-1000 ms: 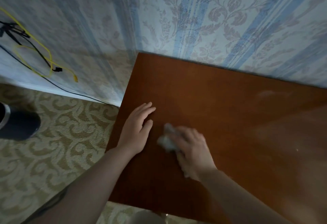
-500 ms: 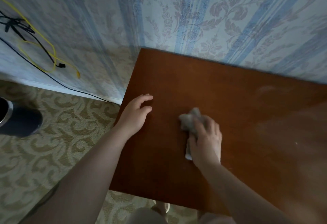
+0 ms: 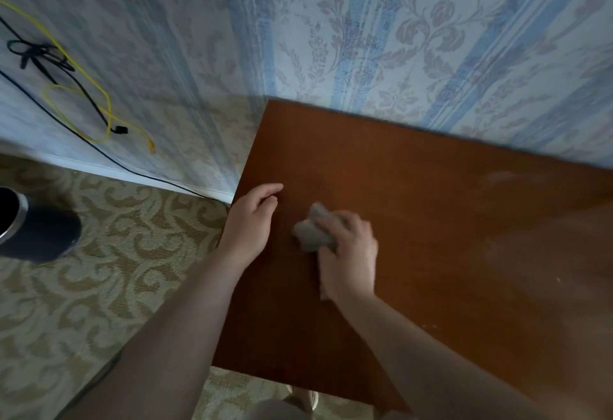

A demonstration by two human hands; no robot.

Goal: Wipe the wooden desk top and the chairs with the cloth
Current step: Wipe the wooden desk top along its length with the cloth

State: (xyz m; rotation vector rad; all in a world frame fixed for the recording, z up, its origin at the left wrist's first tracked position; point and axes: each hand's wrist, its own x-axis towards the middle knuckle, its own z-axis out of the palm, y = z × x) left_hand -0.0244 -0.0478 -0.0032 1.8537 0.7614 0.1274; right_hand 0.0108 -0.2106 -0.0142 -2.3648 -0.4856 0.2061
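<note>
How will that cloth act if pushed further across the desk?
The cloth looks soft and floppy, bunched under the right hand, so it will likely crumple rather than slide flat. The desk looks smooth, so it should probably glide easily.

The desk (image 3: 431, 220) stood against the wall (image 3: 398, 38). On it the cloth (image 3: 311, 233) lay under the right hand (image 3: 348, 253), the left hand (image 3: 252, 220) beside it at the desk's left edge. A cup (image 3: 33, 227) lay on the carpet (image 3: 116, 287), well left.
</note>
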